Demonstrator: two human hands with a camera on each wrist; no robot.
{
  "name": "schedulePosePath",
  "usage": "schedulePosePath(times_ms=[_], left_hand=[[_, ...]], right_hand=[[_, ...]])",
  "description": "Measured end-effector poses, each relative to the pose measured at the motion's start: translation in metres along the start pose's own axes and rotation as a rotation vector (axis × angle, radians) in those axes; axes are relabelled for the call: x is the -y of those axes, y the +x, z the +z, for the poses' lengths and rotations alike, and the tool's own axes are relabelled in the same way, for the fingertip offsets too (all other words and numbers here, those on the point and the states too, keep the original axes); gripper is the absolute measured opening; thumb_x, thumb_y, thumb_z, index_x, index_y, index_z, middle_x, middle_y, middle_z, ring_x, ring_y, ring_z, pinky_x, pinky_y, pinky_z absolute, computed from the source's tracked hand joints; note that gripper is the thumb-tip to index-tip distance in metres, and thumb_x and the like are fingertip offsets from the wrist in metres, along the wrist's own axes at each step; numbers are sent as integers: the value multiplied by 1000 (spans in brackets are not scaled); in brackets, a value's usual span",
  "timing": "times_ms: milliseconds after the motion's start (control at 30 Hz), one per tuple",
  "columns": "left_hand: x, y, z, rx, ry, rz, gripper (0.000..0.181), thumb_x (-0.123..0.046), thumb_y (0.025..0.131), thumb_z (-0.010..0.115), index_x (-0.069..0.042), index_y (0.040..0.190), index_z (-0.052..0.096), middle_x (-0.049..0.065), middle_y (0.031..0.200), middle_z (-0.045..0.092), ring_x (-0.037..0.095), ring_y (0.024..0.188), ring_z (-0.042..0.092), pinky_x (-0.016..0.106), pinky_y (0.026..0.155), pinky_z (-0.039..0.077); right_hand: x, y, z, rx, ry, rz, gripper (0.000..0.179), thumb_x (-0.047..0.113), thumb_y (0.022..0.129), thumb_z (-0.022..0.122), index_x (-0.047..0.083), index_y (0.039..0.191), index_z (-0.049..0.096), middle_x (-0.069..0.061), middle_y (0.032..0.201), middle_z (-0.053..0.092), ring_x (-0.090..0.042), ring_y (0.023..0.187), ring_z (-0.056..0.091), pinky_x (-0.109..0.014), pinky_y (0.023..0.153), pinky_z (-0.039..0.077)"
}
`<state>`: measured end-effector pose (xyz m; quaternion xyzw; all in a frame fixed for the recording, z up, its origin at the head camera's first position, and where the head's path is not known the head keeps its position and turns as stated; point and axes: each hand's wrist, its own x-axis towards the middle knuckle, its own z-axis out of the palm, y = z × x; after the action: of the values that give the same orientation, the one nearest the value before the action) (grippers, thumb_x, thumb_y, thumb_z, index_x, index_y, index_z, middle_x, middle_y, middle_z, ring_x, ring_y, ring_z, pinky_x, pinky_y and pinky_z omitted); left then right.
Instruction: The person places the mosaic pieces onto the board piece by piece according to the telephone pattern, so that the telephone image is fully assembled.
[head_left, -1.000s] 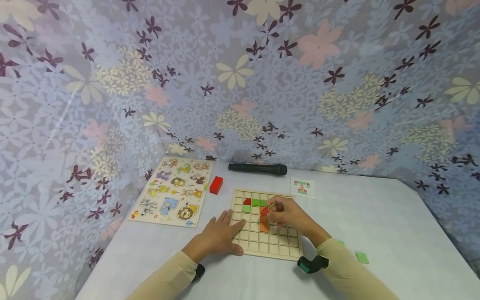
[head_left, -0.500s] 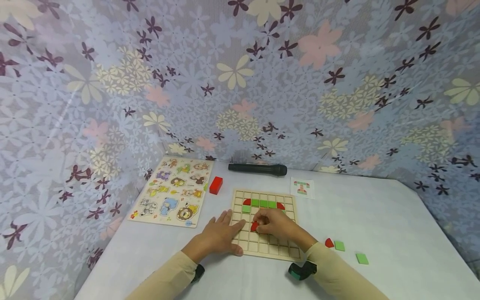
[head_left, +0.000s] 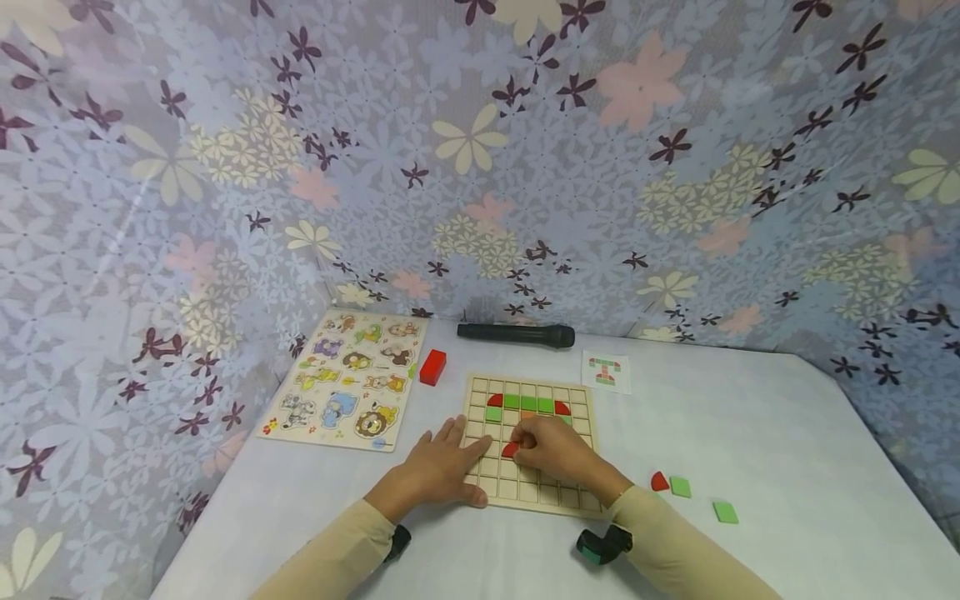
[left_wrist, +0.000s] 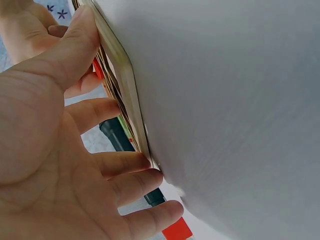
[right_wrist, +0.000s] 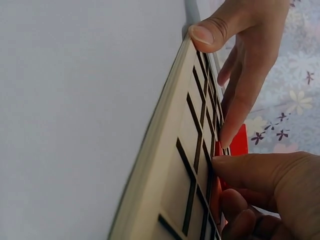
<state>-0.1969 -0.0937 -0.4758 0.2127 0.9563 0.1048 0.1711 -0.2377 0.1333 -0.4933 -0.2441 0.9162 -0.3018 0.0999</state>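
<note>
A wooden grid board [head_left: 528,492] lies on the white table. My left hand [head_left: 438,471] rests with spread fingers on its left edge, the thumb at the front corner, as the left wrist view also shows. My right hand [head_left: 558,450] pinches a red quarter-circle tile [head_left: 511,450] low over the middle cells. In the right wrist view the thumb [right_wrist: 240,167] is right at this red tile. A row of green tiles [head_left: 528,402] with red quarter-circles [head_left: 495,400] at its ends sits in the board's upper part. An orange tile [head_left: 528,414] is partly hidden behind my right hand.
Right of the board lie a loose red quarter-circle tile [head_left: 659,482] and two green square tiles [head_left: 725,512]. A pattern card [head_left: 606,372], a black microphone [head_left: 516,334] and a red block [head_left: 432,367] stand behind. An animal puzzle board [head_left: 345,383] is at left.
My right hand has moved from the board's upper middle down and left with the red tile, then barely shifted. The loose red tile at right came into view. My left hand stayed put.
</note>
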Motion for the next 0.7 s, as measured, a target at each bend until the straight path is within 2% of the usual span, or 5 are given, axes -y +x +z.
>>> schedulePosePath(times_ms=[433, 567, 700], left_hand=[[1, 2, 1, 5, 4, 3, 90, -58, 79, 79, -27, 156, 44, 20, 166, 25, 39, 154, 24, 62, 119, 27], [2, 2, 2, 3, 2, 4, 90, -59, 79, 79, -27, 156, 44, 21, 166, 25, 39, 154, 24, 62, 119, 27], [1, 2, 2, -3, 1, 4, 91, -58, 78, 80, -27, 156, 44, 21, 166, 24, 39, 154, 24, 62, 119, 27]], right_hand=[[3, -4, 2, -12, -8, 9, 17, 9, 86, 76, 11, 103, 75, 8, 78, 58, -10, 72, 52, -27, 63, 45], [2, -8, -2, -27, 5, 14, 23, 10, 88, 76, 8, 111, 75, 7, 88, 64, -10, 79, 56, -29, 69, 50], [-4, -20, -15, -76, 61, 29, 29, 11, 91, 74, 7, 120, 73, 3, 98, 68, -10, 80, 58, -29, 70, 52]])
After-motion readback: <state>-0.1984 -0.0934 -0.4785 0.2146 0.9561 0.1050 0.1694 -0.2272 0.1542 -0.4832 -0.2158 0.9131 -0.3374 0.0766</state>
